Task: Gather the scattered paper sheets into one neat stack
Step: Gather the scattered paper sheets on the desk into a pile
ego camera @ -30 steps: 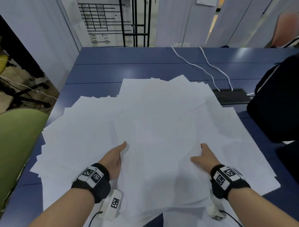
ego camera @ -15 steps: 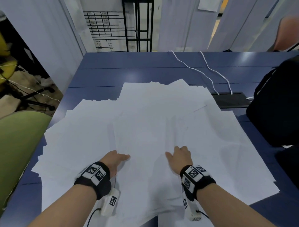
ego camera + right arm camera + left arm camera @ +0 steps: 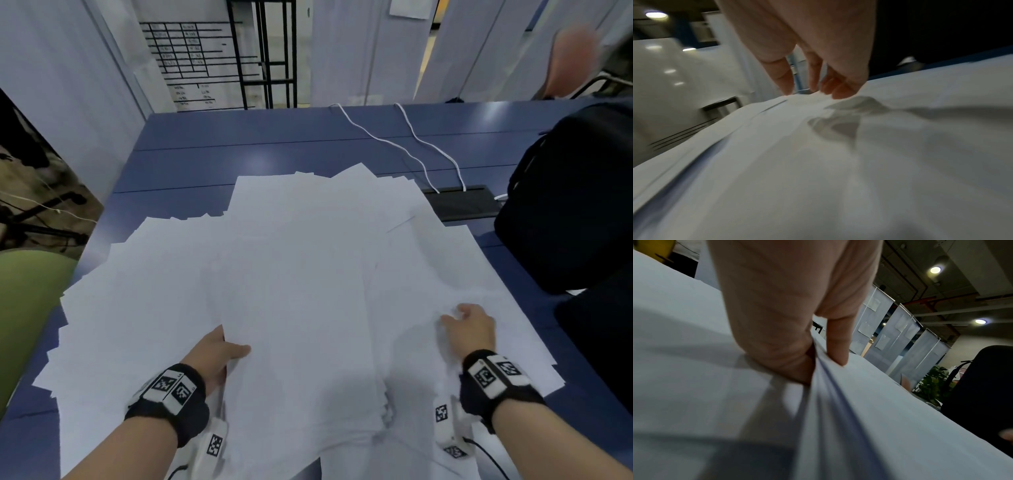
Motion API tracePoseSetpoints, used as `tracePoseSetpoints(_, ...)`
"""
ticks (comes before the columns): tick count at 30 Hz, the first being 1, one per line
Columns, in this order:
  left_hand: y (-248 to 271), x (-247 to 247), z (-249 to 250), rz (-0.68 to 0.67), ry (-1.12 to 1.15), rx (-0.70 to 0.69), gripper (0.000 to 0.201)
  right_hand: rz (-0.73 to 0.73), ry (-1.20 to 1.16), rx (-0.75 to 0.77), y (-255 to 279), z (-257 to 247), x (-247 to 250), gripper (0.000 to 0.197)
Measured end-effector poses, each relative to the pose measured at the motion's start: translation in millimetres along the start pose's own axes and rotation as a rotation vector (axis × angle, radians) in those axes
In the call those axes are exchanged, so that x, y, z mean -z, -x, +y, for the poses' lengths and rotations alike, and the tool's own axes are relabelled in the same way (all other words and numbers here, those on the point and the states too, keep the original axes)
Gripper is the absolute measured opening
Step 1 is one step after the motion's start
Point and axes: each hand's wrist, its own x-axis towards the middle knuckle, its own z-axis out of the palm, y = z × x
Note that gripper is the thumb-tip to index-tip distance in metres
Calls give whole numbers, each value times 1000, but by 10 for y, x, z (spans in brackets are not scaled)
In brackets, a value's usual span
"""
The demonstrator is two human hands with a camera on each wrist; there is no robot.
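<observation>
Two hands are working the paper sheets [image 3: 301, 274]: the left hand [image 3: 214, 356] is pinching a sheaf's edge between thumb and fingers [image 3: 777, 344], probably anchoring the growing stack, while the right hand [image 3: 471, 330] is pressing spread, slightly bent fingertips [image 3: 840, 91] onto loose sheets, seemingly to drag them inward. Dozens of sheets, too many to count, are lying fanned across the blue table [image 3: 274, 144].

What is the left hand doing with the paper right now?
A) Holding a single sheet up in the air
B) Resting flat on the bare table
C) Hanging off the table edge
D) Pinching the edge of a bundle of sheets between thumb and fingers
D: in the left wrist view the left hand has its thumb on top and its fingers tucked under the layered edge of the paper sheets, which lie on the table.
</observation>
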Motion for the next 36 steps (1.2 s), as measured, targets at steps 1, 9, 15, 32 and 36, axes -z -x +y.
tracePoseSetpoints(1, -33, -2, -16, 29, 25, 6, 34, 46, 22, -114, -60, 55, 109, 48)
tracePoseSetpoints(9, -142, -115, 51, 162, 111, 45, 35, -96, 165, -254, -192, 170, 165, 70)
tracePoseSetpoints(15, -22, -48, 56, 92, 92, 49, 39, -84, 116, -80, -131, 106, 1, 37)
tracePoseSetpoints(32, 11, 314, -80, 165, 167, -16, 71, -309, -391, -25, -101, 423, 663, 16)
tracePoseSetpoints(36, -9, 311, -114, 169, 138, -54, 40, -383, -310, -13, -93, 498, 681, 21)
